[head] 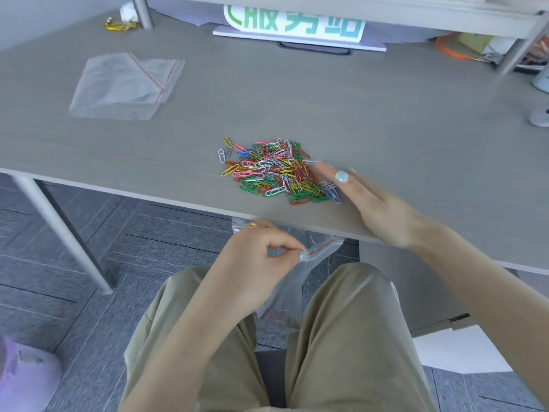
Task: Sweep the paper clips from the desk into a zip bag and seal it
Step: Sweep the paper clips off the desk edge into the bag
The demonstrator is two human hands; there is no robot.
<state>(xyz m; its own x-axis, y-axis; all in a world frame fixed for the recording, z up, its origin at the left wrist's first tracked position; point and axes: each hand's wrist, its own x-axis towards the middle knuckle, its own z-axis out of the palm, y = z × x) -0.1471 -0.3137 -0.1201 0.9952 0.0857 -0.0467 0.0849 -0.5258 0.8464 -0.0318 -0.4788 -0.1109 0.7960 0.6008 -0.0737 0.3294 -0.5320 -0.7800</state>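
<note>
A heap of coloured paper clips (274, 171) lies on the grey desk (297, 99) close to its front edge. My right hand (368, 200) rests flat on the desk with fingers spread, its fingertips touching the right side of the heap. Below the desk edge, my left hand (261, 257) pinches the red-striped mouth of a clear zip bag (297, 281), which hangs down between my knees. A few clips seem to lie in the bag's bottom.
Spare clear zip bags (124, 87) lie at the desk's back left. A white sign with green characters (297, 28) stands at the back under a shelf. Yellow scraps (118, 25) sit at the far left, cluttered items at the far right. A desk leg (62, 233) stands left.
</note>
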